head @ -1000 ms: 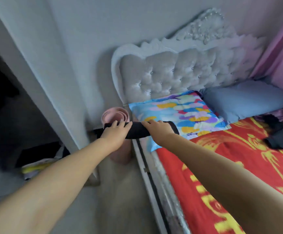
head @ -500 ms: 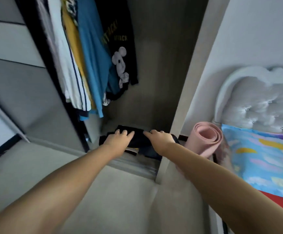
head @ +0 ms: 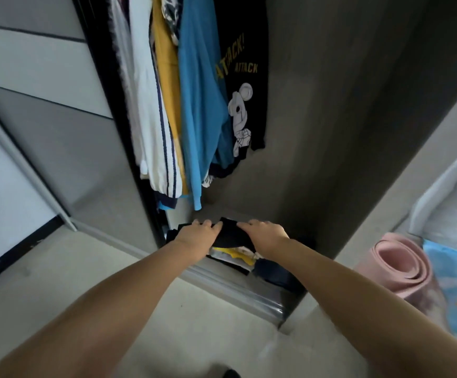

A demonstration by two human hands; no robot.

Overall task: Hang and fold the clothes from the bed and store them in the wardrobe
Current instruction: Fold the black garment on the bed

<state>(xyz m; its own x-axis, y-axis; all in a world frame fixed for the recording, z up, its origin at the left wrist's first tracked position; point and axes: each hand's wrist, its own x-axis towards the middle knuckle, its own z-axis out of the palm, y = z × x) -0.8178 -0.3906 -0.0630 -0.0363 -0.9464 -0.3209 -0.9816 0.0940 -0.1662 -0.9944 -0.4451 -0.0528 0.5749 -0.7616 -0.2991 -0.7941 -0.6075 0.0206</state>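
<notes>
Inside the open grey wardrobe [head: 331, 132], below hanging garments (white striped shirt, yellow top, blue top, black printed tee [head: 245, 77]), a low stack of folded clothes [head: 235, 256] sits on the wardrobe floor near its front edge. Folded black cloth garment [head: 228, 233]: long axis left to right along that edge, held just above or on the stack (contact cannot be told), dark, flat, compact. Left hand [head: 194, 237] and right hand [head: 265, 236] grip its two ends, fingers curled over the top, equally near; release is judged next.
</notes>
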